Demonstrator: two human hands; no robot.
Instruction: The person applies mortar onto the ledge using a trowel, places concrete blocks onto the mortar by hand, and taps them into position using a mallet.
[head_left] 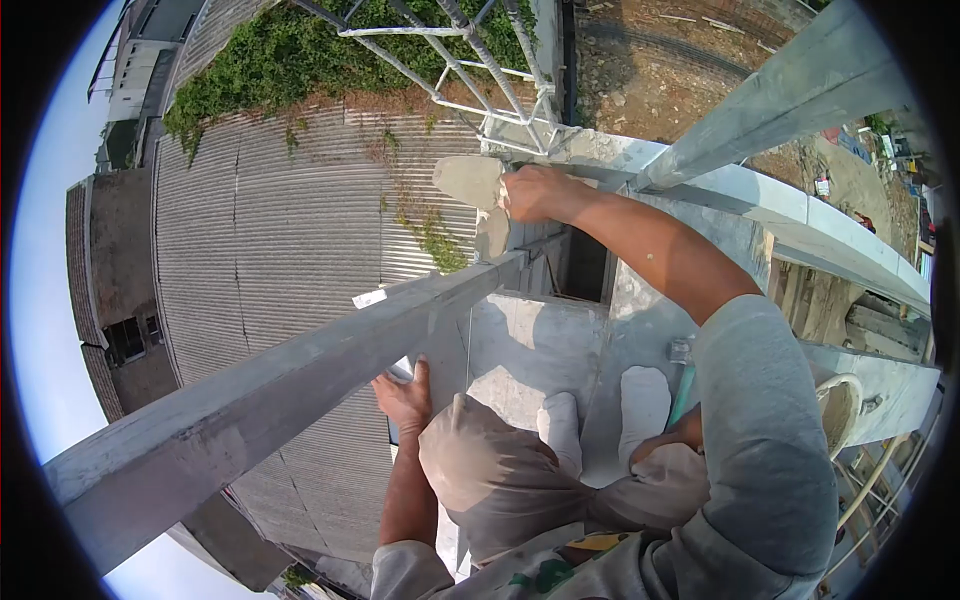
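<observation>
My right hand is closed at the near end of a mortar-coated trowel; its grip is mostly hidden under my fingers. The blade points left over the corner of the wall. Just below it, wet grey mortar clings to the wall's edge. Lower left, my left hand is beside the long grey beam, thumb up and fingers curled. A small pale, shiny piece shows at its fingertips, partly hidden by the beam, and I cannot make out what it is.
My feet in white socks stand on a grey ledge. A second grey post rises upper right. White metal truss stands ahead. Far below on the left lies a corrugated roof. A bucket is at right.
</observation>
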